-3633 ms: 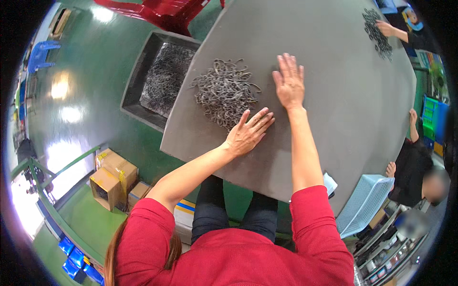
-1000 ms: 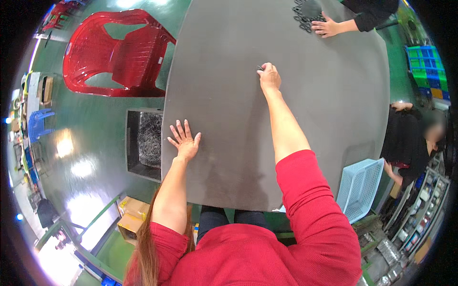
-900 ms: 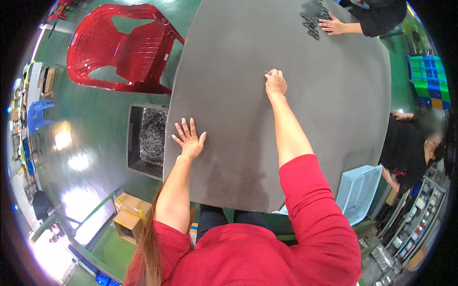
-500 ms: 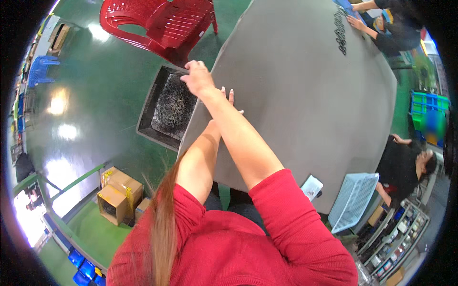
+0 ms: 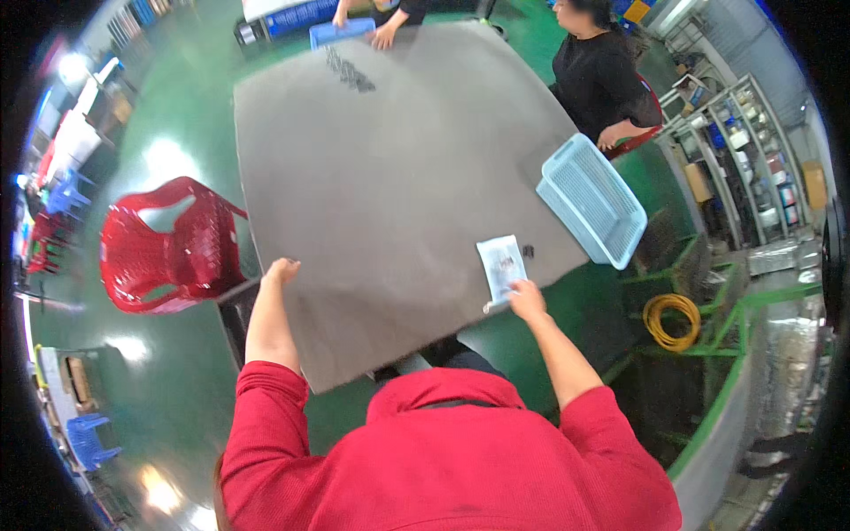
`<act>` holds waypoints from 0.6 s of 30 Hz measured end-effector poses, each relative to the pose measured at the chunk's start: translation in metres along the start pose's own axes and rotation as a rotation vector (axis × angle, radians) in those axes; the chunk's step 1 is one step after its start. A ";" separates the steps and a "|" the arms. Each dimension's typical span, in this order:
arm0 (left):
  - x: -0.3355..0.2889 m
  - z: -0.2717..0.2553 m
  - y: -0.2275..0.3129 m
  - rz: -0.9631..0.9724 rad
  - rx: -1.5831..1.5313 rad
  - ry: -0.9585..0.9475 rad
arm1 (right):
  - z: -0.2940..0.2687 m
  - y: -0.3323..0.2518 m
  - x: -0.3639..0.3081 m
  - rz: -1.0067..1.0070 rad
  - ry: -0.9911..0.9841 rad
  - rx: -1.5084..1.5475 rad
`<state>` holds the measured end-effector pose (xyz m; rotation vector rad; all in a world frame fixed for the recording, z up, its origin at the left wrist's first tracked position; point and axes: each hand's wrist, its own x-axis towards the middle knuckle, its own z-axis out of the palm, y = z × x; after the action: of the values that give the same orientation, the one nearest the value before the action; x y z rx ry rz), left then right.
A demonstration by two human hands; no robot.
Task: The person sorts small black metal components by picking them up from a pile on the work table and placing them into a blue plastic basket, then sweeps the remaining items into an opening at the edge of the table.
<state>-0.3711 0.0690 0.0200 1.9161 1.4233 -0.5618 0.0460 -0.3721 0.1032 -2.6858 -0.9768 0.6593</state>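
Observation:
My right hand (image 5: 529,301) is at the near edge of the grey-covered table (image 5: 398,168). Its fingers are closed on the lower corner of a flat white sheet (image 5: 503,265) with a printed picture; whether it is paper or a thin packet I cannot tell. Just right of the sheet lies a small black piece (image 5: 529,251). Over the table's left edge, my left hand (image 5: 283,270) has its fingers curled in. Anything inside them is hidden.
A light blue basket (image 5: 595,199) leans at the table's right edge, beside a person in black (image 5: 602,80). Black pieces (image 5: 350,71) lie in a row at the far side, near another person's hands (image 5: 383,35). A red chair (image 5: 177,243) stands left, by a dark tray (image 5: 237,314).
My crossed arms have come apart from the left edge. My right hand has swung right to the white sheet, while the left stays at the left side. The view has turned rightward.

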 end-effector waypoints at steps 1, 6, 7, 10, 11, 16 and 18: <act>0.004 -0.018 -0.022 -0.055 0.184 0.011 | -0.003 0.017 0.006 0.020 0.051 0.009; -0.041 0.019 -0.010 0.545 0.904 -0.311 | 0.018 0.083 0.067 0.113 0.110 0.006; -0.069 0.024 0.021 0.536 0.918 -0.365 | 0.013 0.083 0.081 0.146 0.084 0.039; -0.157 0.024 0.127 0.486 0.322 -0.187 | -0.004 0.057 0.142 0.173 0.063 0.086; -0.176 0.031 0.141 0.503 0.221 -0.137 | -0.004 0.051 0.160 0.155 0.031 0.089; -0.238 0.101 0.122 0.278 0.006 -0.153 | 0.031 0.045 0.235 -0.091 -0.094 -0.108; -0.272 0.123 0.096 0.105 -0.007 -0.105 | 0.024 0.026 0.233 -0.116 -0.236 -0.087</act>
<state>-0.3575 -0.2169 0.1477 1.9146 1.2490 -0.5981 0.2074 -0.2393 -0.0051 -2.6423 -1.2361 0.9455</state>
